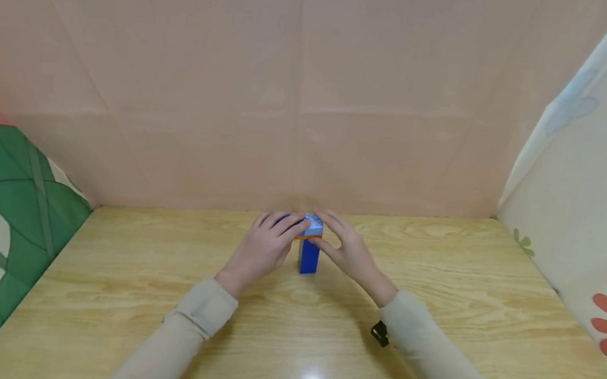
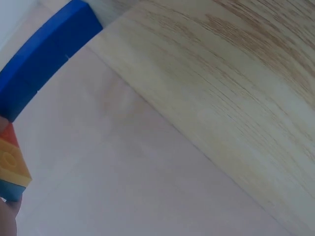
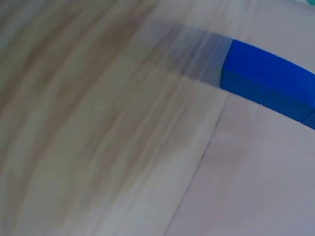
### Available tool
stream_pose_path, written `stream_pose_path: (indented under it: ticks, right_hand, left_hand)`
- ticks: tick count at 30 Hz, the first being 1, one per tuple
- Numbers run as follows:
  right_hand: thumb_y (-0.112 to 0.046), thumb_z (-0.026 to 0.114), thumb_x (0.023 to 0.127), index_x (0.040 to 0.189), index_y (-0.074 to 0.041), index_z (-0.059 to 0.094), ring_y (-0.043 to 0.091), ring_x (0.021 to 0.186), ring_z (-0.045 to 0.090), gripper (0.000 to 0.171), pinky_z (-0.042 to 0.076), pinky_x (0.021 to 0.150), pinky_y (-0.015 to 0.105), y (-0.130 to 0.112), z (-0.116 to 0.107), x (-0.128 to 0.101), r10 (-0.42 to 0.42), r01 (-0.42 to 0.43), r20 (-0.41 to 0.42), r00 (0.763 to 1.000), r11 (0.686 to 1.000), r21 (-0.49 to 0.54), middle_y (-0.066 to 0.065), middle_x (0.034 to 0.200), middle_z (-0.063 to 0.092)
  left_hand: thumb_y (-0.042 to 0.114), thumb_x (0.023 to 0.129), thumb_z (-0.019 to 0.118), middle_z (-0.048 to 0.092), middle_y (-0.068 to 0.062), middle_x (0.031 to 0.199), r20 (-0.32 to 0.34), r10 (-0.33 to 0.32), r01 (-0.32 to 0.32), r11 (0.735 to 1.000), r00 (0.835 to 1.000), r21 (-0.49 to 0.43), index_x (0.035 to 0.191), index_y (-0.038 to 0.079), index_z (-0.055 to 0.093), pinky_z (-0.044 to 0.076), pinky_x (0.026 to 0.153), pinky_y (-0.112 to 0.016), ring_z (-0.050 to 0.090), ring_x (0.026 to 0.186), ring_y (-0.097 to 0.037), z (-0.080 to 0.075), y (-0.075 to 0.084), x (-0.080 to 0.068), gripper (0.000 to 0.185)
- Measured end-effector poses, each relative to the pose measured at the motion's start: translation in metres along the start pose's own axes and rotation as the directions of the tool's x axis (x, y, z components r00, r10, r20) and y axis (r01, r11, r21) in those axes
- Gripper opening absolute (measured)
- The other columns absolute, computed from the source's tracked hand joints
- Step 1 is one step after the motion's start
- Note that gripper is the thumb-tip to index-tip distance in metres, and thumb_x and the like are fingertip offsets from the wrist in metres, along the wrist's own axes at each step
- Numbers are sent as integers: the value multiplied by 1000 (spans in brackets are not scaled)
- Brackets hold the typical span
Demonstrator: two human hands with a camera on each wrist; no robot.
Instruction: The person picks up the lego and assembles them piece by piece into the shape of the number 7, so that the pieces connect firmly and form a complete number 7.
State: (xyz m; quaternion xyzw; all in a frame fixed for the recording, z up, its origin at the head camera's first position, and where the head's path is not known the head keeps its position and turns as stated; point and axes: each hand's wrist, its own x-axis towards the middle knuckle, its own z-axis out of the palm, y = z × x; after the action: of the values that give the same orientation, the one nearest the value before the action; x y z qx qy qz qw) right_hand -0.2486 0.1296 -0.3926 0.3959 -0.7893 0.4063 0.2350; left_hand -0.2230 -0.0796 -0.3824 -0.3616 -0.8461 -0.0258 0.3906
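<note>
Beige sleeves come in from the bottom edge over the wooden desk and meet at a small block tower standing upright near the desk's far edge, just before the pink backdrop. Its lower part is dark blue, with a thin orange layer under a light blue top piece. To seat that top piece well, it seems best to press straight down along the tower's axis while bracing both sides evenly, so the narrow stack does not tip. Left of the tower, the left hand curls its fingers round the top. Right of the tower, the right hand pinches the same top, fingers bent and closed on it.
</note>
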Motion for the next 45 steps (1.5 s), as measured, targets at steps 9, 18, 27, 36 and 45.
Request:
stream_pose_path:
  ticks: [9,18,27,36,45]
  right_hand:
    - [-3,60,92,130,9,52,38,111,61,40,53,93,40,-1,-4,6,412,-434,137,901,864,256,28,121,62]
    - [-4,61,91,133,7,50,40,113,60,45,54,92,31,-3,-6,7,453,-489,186,872,820,296,29,126,58]
    - [-14,59,95,142,2,41,36,119,57,52,53,92,26,4,-6,-2,517,-576,254,817,742,342,28,132,55]
    - [-11,61,93,144,1,38,43,127,50,57,48,101,47,10,-8,-8,518,-604,314,796,718,346,27,141,46]
    - [-15,63,92,141,-1,44,40,129,49,54,45,105,49,11,-11,-5,560,-672,378,738,663,330,23,142,48]
  left_hand:
    - [20,83,74,59,-5,133,122,-70,87,987,990,-135,133,17,56,48,101,-44,56,120,-25,-10,-2,0,53]
    - [24,88,69,52,-14,137,442,-558,695,399,702,-598,140,9,43,46,104,-47,53,124,-32,-19,-11,-12,60]
    - [13,89,67,60,-17,127,514,-526,671,154,678,-726,138,10,49,48,104,-35,58,118,-28,-14,-20,-28,53]
    - [7,88,67,54,-16,135,502,-522,655,155,690,-739,139,9,49,45,107,-39,54,123,-30,-14,-20,-30,53]
    - [6,89,65,53,-14,138,511,-524,673,173,681,-719,140,10,48,44,108,-36,54,124,-28,-14,-22,-26,53]
